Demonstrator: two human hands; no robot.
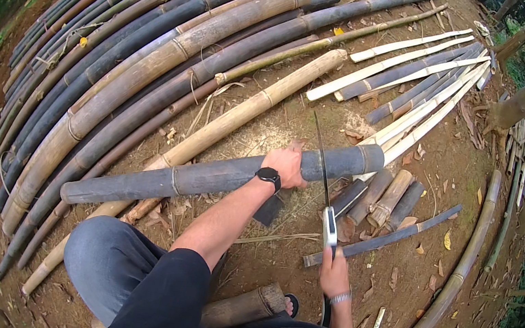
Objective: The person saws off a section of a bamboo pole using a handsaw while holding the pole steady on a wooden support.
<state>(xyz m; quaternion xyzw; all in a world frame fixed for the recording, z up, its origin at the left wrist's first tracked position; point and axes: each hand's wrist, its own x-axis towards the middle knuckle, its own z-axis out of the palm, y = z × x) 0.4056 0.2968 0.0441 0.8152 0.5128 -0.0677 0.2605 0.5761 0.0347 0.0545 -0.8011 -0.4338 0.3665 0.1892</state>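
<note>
A thick dark bamboo pole point(218, 179) lies slantwise in front of me, resting across a paler tan bamboo pole point(255, 104). My left hand point(285, 163), with a black watch on its wrist, is wrapped over the dark pole right of its middle. In my right hand point(334, 273) is the white-and-black handle of a hand saw point(329, 227). The saw's long thin blade crosses the dark pole just right of my left hand. From this view I cannot tell how deep the blade sits in the bamboo.
Many long bamboo poles point(178, 46) lie side by side at the left. Pale split bamboo strips point(415, 123) fan out at the upper right. Short cut bamboo pieces point(390, 198) lie right of the saw, near a curved strip point(389, 237). Sawdust point(267, 138) covers the ground beyond my left hand.
</note>
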